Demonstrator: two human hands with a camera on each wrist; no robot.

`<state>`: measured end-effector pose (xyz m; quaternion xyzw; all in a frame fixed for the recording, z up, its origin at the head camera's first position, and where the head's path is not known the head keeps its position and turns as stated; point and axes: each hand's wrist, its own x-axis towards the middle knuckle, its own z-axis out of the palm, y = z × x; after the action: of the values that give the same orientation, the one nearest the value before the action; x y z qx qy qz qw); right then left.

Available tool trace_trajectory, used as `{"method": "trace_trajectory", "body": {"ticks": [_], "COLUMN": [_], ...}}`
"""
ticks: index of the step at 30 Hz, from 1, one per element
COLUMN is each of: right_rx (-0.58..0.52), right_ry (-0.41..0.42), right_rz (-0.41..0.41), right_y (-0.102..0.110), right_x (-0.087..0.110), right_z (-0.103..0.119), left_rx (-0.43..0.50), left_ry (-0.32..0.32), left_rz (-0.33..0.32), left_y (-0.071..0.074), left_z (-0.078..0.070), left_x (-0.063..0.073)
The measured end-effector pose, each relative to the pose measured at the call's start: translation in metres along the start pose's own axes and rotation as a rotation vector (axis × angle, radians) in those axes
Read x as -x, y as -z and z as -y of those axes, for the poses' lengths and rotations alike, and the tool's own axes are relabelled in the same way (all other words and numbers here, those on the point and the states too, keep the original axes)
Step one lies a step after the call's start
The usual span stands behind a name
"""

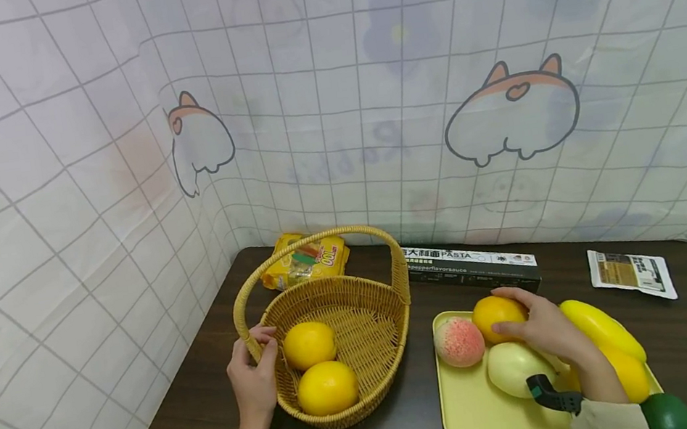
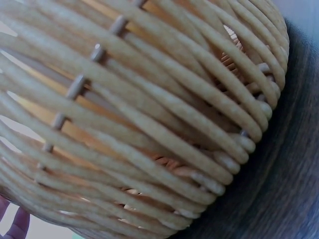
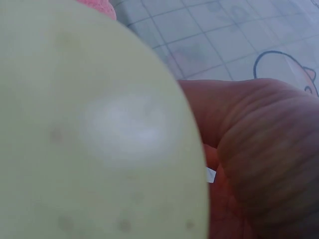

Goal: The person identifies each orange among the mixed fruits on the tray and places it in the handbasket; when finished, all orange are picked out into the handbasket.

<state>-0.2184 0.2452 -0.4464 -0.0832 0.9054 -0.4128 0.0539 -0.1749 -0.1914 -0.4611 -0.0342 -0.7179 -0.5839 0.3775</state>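
Observation:
On the left of the head view stands a wicker basket (image 1: 360, 329) with a tall arched handle. Two yellow lemons (image 1: 327, 388) lie inside it, at its left side. My left hand (image 1: 255, 381) grips the basket's left rim where the handle meets it. The basket's woven wall (image 2: 149, 99) fills the left wrist view. My right hand (image 1: 551, 328) holds an orange (image 1: 499, 317) with thumb and fingers, at the back of a yellow tray (image 1: 476, 408). Left of the orange is a pink peach (image 1: 459, 342). Below the hand lies a pale green fruit (image 1: 518, 368), large in the right wrist view.
Yellow elongated fruits (image 1: 604, 332) lie on the tray's right, partly behind my wrist. A dark green round item (image 1: 668, 412) is at the lower right. A yellow package (image 1: 306, 258), a black pasta box (image 1: 469, 266) and a flat packet (image 1: 631, 273) line the back.

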Motion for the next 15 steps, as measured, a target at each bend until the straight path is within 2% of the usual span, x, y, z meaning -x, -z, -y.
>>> {"method": "trace_trajectory", "body": {"ticks": [6,15], "right_rx": [-0.044,-0.034], "right_ry": [-0.026,-0.061], "right_rz": [0.039,0.05], "right_y": [-0.0006,-0.0018], "right_x": [-0.0002,0.0003], "right_z": [-0.0025,-0.0061], "left_rx": [-0.005,-0.001], "left_ry": [0.01,0.018], "left_rz": [0.001,-0.001], "left_y": [-0.0003,-0.0008], "left_z": [-0.0007,-0.0012], "left_x": [-0.0002,0.0003]}}
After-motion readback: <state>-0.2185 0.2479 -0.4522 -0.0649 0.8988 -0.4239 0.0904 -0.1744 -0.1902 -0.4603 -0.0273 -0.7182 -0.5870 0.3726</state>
